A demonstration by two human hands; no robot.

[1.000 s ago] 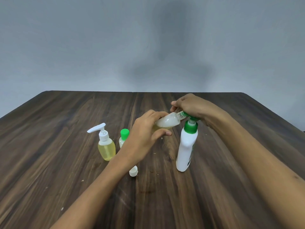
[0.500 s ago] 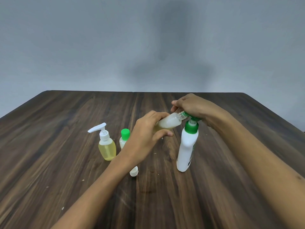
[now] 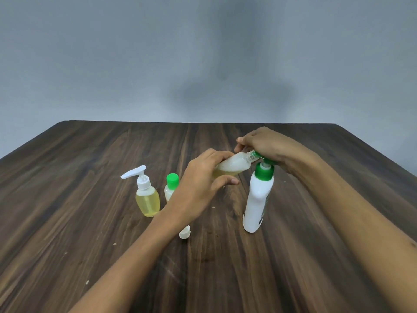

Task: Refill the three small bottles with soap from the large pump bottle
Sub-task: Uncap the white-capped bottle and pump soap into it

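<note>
Right of frame centre, the left hand (image 3: 203,188) holds a small translucent plastic bottle (image 3: 232,166), uncapped, tilted almost flat, its threaded neck up against the green nozzle of the tall white pump bottle with green collar (image 3: 258,199). Fingers curl round the small bottle's base end, thumb underneath; a firm wrap, not a pinch. The right hand (image 3: 268,146) sits curled over the green pump head, fingers folded down on it; whether it is mid-press I cannot tell.

Risks, as a guess: neck and nozzle look only loosely lined up, so a pump stroke could shoot soap past the opening onto the dark wood-grain worktop (image 3: 90,199). Pale yellow liquid already lies along the tilted bottle's lower side; tip it further and it could run out of the neck. Pressing hard on the pump may rock the tall bottle, since no hand steadies its body.

Left of centre stand a yellow-filled oval pump bottle (image 3: 147,201) and a green-capped small bottle (image 3: 171,187), the latter partly hidden by the wrist. A loose white cap (image 3: 184,234) lies below the left forearm.
</note>
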